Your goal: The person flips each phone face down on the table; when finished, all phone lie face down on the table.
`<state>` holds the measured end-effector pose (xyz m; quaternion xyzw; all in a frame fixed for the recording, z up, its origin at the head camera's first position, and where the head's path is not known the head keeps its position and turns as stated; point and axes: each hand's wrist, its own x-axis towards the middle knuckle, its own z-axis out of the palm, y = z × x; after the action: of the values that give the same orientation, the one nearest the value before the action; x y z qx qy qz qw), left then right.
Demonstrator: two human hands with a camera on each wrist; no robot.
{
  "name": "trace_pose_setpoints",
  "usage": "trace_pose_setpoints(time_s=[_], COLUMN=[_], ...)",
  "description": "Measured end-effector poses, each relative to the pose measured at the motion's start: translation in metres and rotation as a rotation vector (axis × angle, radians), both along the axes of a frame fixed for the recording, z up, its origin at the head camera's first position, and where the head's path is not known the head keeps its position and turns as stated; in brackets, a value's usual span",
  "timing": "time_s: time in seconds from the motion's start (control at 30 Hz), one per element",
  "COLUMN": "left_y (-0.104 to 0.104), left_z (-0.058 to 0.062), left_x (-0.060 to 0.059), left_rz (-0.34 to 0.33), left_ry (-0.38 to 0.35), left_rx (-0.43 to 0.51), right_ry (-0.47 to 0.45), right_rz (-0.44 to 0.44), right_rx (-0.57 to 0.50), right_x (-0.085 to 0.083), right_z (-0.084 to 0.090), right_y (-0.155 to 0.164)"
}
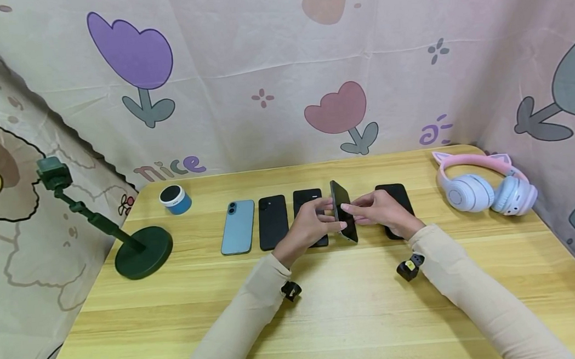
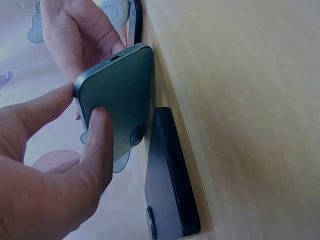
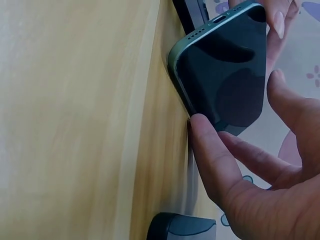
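Between the two hands a green phone with a dark screen stands tilted up on its edge above the table. My left hand pinches it, a finger against the green back and the thumb at a corner. The right hand is on the screen side; its fingers hold the phone's lower side edge, with the thumb close to the opposite edge. Under the left hand lies a black phone, partly hidden. Another dark phone lies beneath the right hand.
Left of the hands lie a black phone and a light blue phone. A blue-and-white round jar and a dark green stand are at the left. Cat-ear headphones rest at the right. A printed cloth hangs behind.
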<state>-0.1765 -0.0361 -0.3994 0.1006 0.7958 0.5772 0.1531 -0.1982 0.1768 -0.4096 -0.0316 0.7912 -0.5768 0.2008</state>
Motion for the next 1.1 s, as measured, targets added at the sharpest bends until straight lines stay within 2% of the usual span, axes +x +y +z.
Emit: trace_pose_setpoints(time_s=[0.23, 0.6, 0.9, 1.1], left_y=[0.002, 0.006, 0.009, 0.011], left_z=[0.0, -0.003, -0.007, -0.006], left_x=[0.0, -0.002, 0.0, 0.001], left_rz=[-0.052, -0.099, -0.123, -0.14], left_ry=[-0.004, -0.027, -0.001, -0.021], left_rx=[0.049, 0.111, 0.066, 0.071], right_ry=[-0.019, -0.062, -0.083, -0.094], right_rz=[0.018, 0.049, 0.077, 0.078], right_rx=[-0.051, -0.118, -0.167, -0.203], right_x=[0.001, 0.001, 0.001, 0.001], right_z=[0.001, 0.003, 0.003, 0.004], right_y=[0.0, 0.001, 0.004, 0.006])
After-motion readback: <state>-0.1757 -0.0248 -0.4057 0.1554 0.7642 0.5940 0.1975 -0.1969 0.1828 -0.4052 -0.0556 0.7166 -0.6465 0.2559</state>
